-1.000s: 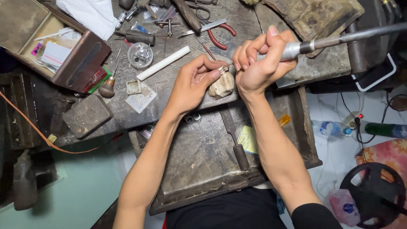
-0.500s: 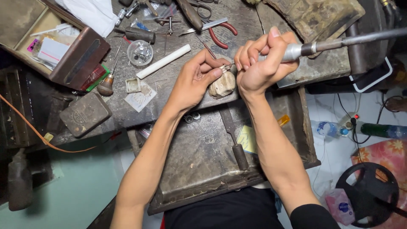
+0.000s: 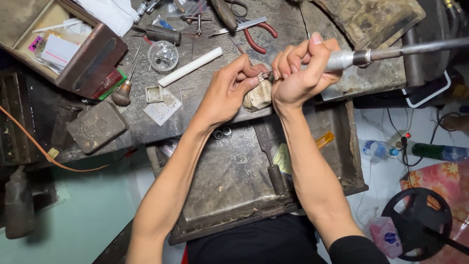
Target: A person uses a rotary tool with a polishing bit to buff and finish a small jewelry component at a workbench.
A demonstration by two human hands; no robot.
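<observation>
Both hands meet right in the middle of the surface (image 3: 146, 129), a beat-up dark metal top. The right hand (image 3: 300, 73) is wrapped tight around a silver rotary handpiece (image 3: 349, 58), whose shaft runs off toward 3 o'clock; the tip end is buried under the fingers, so I can't really see the bit. The left hand (image 3: 229, 90) has thumb and forefinger pinched shut on a tiny metal piece (image 3: 264, 76), too small to make out what it actually is. It's held just above a pale, worn bench peg (image 3: 257, 96), which sticks out at the surface's front edge between the two wrists.

Around it is plenty of clutter. At about 10 o'clock from the hands there's a white rod (image 3: 190, 66), with a small clear round dish (image 3: 162, 55) just past it. Red-handled pliers (image 3: 254, 30) lie at 12 o'clock, near the top edge. Further out at 9 to 10 o'clock sits a wooden box (image 3: 80, 58) with papers inside, and below that a flat dark metal block (image 3: 96, 126). A wooden-handled graver (image 3: 123, 90) rests between the box and a little square tin (image 3: 154, 94). Down at 6 o'clock, an open metal drawer (image 3: 234, 181) hangs under the forearms with a file (image 3: 270, 159) lying in it.
</observation>
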